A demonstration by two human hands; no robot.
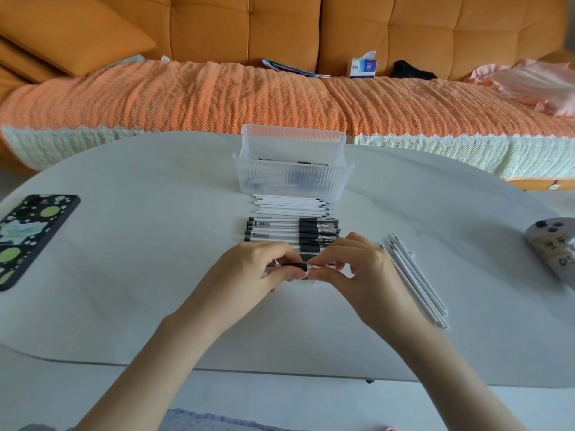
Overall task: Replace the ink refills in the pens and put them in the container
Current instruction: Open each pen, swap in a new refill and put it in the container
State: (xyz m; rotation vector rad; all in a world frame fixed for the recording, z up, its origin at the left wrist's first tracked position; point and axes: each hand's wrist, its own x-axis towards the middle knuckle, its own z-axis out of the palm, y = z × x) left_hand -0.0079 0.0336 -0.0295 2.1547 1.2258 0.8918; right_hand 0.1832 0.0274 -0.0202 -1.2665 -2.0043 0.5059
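Seemingly midway: left hand (258, 270) and right hand (357, 269) pinch one pen (294, 266); container (292, 181) holds some, a row of pens (280, 231) waits on the table (155, 259).

A: First entry, the surface?
B: White table (140, 290), rounded edge. On its left, one phone (31, 237), lying flat, black case with green and white spots.
A: Right edge?
B: One grey rounded object (553, 253) with dark markings, partly cut off by the frame; kind unclear.
A: Behind the table?
B: Orange tufted sofa (280, 26), seat under an orange ribbed throw (186, 94) with a white lace hem. On it, left to right: orange cushion (71, 38), blue booklet (289, 67), tissue box (362, 67) near it, black bundle (410, 70), pink cloth (535, 85)
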